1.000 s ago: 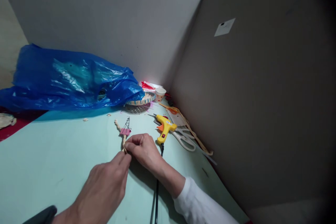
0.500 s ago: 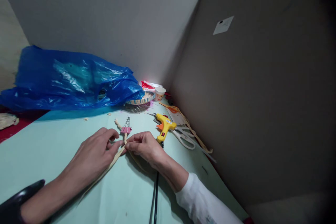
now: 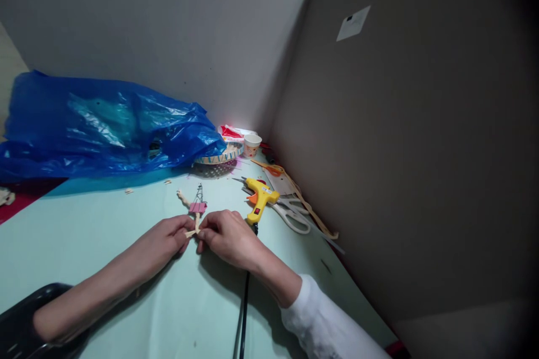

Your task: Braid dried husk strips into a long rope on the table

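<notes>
A pale, straw-coloured braided strand [image 3: 197,221] lies on the table, gripped near its top by a pink binder clip [image 3: 197,208] with wire handles. Its knotted end [image 3: 182,197] sticks out past the clip to the upper left. Below the clip, my left hand [image 3: 170,238] pinches one strand and pulls it out to the left. My right hand [image 3: 225,235] pinches the strands at the same crossing point from the right. The fingertips are almost touching. Under the hands the rest of the strands is mostly hidden.
A yellow glue gun [image 3: 261,199] lies right of my right hand, its black cord [image 3: 245,314] running toward me. Beside it are white-handled scissors [image 3: 290,217]. Behind stand a blue plastic bag [image 3: 105,123], a woven basket [image 3: 223,156] and a paper cup [image 3: 251,146]. A grey partition [image 3: 379,151] rises at right.
My left hand has lowered and closed its fingers on a strand, drawing it left. The right hand keeps its pinch. The whole view has shifted slightly.
</notes>
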The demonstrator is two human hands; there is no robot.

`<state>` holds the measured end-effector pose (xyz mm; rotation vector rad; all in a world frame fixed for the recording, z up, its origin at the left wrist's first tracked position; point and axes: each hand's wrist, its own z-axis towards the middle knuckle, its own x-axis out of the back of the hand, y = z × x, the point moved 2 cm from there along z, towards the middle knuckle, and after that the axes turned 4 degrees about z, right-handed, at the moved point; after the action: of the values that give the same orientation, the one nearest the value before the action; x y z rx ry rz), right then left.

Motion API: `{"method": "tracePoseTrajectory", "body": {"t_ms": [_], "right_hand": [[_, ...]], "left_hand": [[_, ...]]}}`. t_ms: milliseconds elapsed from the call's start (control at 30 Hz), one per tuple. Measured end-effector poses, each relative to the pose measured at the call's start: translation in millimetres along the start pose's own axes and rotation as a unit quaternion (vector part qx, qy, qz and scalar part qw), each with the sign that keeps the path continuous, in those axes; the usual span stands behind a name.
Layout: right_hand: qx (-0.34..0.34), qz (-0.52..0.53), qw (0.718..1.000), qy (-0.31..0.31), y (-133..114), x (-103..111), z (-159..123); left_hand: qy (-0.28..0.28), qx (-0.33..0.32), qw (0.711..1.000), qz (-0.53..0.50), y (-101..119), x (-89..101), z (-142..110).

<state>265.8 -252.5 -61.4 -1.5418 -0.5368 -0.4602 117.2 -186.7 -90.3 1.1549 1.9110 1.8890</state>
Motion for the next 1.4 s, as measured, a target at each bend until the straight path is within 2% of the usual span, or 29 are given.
{"method": "tracePoseTrajectory", "body": {"t_ms": [133,300,433,533,600,700,800,900,967,1000,1067,1100,1167,1233,1267,1333,1400], "right_hand": [[0.012,-0.018,1.000,-0.008,-1,0,0],[0.025,-0.028,0.999,-0.035,-6,5,-3],[0.022,-0.132,0.991,0.008,-14,16,-10],[0.011,-0.224,0.974,0.037,-24,12,-17],[0.028,-0.280,0.958,0.053,-30,1,-22],[0.124,-0.353,0.925,0.065,-33,-22,-29],[0.236,-0.413,0.875,0.087,-29,-44,-37],[0.317,-0.470,0.816,0.115,-25,-61,-45],[0.351,-0.482,0.796,0.101,-25,-67,-50],[0.354,-0.470,0.804,0.081,-26,-67,-50],[0.315,-0.405,0.857,0.037,-30,-58,-49],[0.271,-0.356,0.894,0.027,-32,-50,-46],[0.160,-0.259,0.950,0.064,-32,-28,-37],[0.070,-0.176,0.976,0.108,-28,-9,-27],[0.041,-0.137,0.984,0.104,-25,-3,-22],[0.021,-0.065,0.996,0.065,-17,2,-14],[0.030,-0.011,0.999,0.024,-11,0,-10]], "left_hand": [[0.034,0.055,0.998,-0.014,-2,-1.4,0],[0.061,0.083,0.995,-0.004,-5,-0.7,3],[0.074,0.094,0.993,-0.006,-9,-0.6,4],[0.079,0.088,0.993,-0.017,-8,-1.5,2],[0.078,0.081,0.993,-0.028,-7,-2.1,1],[0.068,0.072,0.994,-0.053,-8,-2.8,0],[0.050,0.084,0.992,-0.080,-11,-3.5,0],[0.036,0.097,0.990,-0.098,-13,-4.0,-2],[0.032,0.101,0.989,-0.101,-12,-3.6,-4],[0.034,0.104,0.989,-0.103,-12,-2.9,-5],[0.028,0.108,0.986,-0.120,-10,-0.9,-7],[0.021,0.109,0.985,-0.134,-10,0.3,-8],[-0.002,0.106,0.983,-0.153,-9,3.1,-10],[-0.031,0.101,0.983,-0.148,-9,5.4,-10],[-0.040,0.100,0.984,-0.139,-9,6.3,-10],[-0.052,0.091,0.986,-0.132,-8,6.9,-10],[-0.054,0.085,0.986,-0.136,-8,6.1,-10]]}}
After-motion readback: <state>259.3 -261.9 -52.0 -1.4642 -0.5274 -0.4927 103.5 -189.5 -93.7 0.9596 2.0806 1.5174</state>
